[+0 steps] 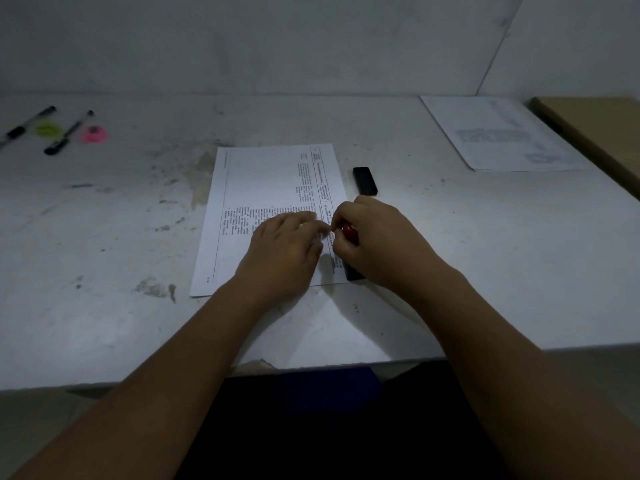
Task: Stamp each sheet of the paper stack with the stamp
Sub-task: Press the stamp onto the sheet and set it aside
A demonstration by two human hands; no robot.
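On the table (450, 271), paper stack (263, 188); stamp (349, 232) at right edge; box (364, 181) behind; pens (69, 132) far left.

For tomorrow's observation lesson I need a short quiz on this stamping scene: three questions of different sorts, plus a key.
1. True or false: the right hand holds a red stamp.
2. What lies on the table far left of the paper stack? A) pens B) scissors C) a cup
3. Fill in: the single sheet lies to the stack's far ____.
Key: 1 true; 2 A; 3 right.
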